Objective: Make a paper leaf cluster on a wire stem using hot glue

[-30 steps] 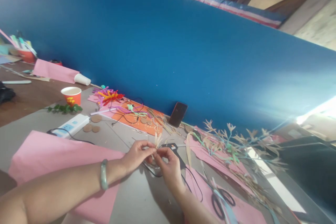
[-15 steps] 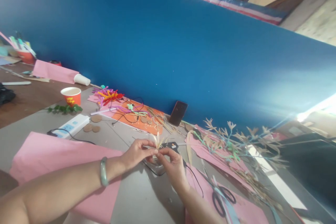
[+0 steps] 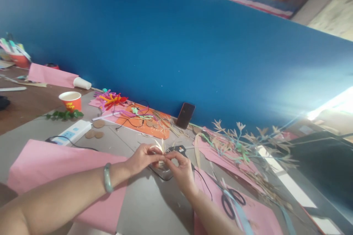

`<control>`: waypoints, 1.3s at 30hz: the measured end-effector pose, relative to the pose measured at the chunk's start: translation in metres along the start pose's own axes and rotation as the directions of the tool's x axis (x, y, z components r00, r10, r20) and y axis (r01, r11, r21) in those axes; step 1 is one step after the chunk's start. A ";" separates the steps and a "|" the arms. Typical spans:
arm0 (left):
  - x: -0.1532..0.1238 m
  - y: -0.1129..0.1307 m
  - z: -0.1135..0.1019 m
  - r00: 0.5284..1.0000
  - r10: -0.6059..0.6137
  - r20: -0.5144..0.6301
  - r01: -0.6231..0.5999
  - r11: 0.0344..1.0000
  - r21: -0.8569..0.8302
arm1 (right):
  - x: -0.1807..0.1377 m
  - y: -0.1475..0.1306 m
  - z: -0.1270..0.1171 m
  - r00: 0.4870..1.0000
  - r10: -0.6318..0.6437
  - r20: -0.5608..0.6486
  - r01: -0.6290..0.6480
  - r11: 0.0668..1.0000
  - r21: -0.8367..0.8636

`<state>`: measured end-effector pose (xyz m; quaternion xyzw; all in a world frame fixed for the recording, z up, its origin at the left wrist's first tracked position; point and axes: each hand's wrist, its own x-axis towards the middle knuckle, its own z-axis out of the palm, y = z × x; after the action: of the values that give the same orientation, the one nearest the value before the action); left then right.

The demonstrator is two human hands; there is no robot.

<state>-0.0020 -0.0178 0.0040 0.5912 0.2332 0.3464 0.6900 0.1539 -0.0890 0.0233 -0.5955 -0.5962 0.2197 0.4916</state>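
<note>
My left hand (image 3: 143, 158) and my right hand (image 3: 180, 169) meet fingertip to fingertip above the grey table (image 3: 149, 205). Both pinch a small bundle of pale straw-coloured leaf strips (image 3: 160, 147) that fans upward between them. A green bangle (image 3: 107, 177) sits on my left wrist. A black glue gun (image 3: 178, 150) with its black cord (image 3: 162, 176) lies on the table just behind my hands.
Pink paper sheets (image 3: 52, 169) lie left and right of my hands, scissors (image 3: 231, 205) on the right one. Paper leaf sprigs (image 3: 245, 143), a phone (image 3: 185, 115), orange paper with pipe cleaners (image 3: 138, 119), a power strip (image 3: 72, 132) and a red cup (image 3: 70, 100) stand before the blue wall (image 3: 176, 55).
My hands have stayed together on the strip bundle, which has turned slightly between my fingers. The view has drifted a little, shifting everything left and up.
</note>
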 end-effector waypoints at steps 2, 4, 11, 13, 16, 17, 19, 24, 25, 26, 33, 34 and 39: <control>0.000 0.001 0.000 1.000 0.009 -0.002 -0.009 1.000 0.012 | 0.000 0.002 0.001 1.000 -0.018 -0.009 0.018 1.000 -0.007; 0.000 0.003 0.000 1.000 0.027 -0.003 -0.027 0.999 0.025 | 0.001 0.003 0.003 1.000 -0.029 -0.012 0.029 1.000 -0.011; 0.000 0.005 -0.001 0.996 0.083 -0.018 -0.081 0.993 0.080 | 0.001 0.006 0.002 0.998 -0.060 0.008 0.060 0.994 -0.089; 0.001 0.006 -0.004 0.994 0.095 -0.052 -0.090 0.991 0.096 | 0.002 0.007 -0.002 0.996 -0.084 -0.011 0.081 0.986 -0.145; 0.005 0.007 -0.010 0.981 0.116 -0.154 -0.102 0.990 0.096 | 0.002 0.005 -0.012 0.988 -0.089 -0.124 0.065 0.980 -0.189; 0.006 0.007 -0.012 0.975 0.123 -0.185 -0.108 0.990 0.089 | 0.002 0.004 -0.017 0.981 -0.088 -0.171 0.054 0.979 -0.196; 0.009 0.006 -0.015 0.963 0.137 -0.233 -0.123 0.990 0.072 | 0.003 0.001 -0.025 0.968 -0.109 -0.225 0.056 0.971 -0.232; 0.011 0.003 -0.016 0.962 0.132 -0.238 -0.115 0.990 0.083 | 0.009 -0.002 -0.035 0.971 -0.240 -0.010 0.209 0.865 -0.456; 0.010 0.003 -0.015 0.966 0.125 -0.228 -0.105 0.990 0.096 | 0.010 0.000 -0.035 0.969 -0.239 0.061 0.237 0.832 -0.502; 0.009 0.004 -0.015 0.968 0.118 -0.223 -0.095 0.989 0.111 | 0.011 0.003 -0.034 0.966 -0.227 0.125 0.258 0.798 -0.545; 0.009 0.005 -0.013 0.963 0.090 -0.253 -0.049 0.985 0.165 | 0.011 0.016 -0.022 0.918 -0.152 0.367 0.363 0.697 -0.618; 0.009 0.003 -0.013 0.964 0.088 -0.249 -0.046 0.985 0.169 | 0.011 0.017 -0.019 0.911 -0.156 0.381 0.376 0.693 -0.615; 0.010 -0.005 -0.010 0.967 0.037 -0.253 0.005 0.987 0.162 | 0.010 0.025 -0.004 0.903 -0.182 0.389 0.404 0.666 -0.627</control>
<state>-0.0023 -0.0042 -0.0016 0.5975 0.3426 0.4053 0.6011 0.1713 -0.0756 0.0070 -0.5910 -0.7890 -0.0173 0.1670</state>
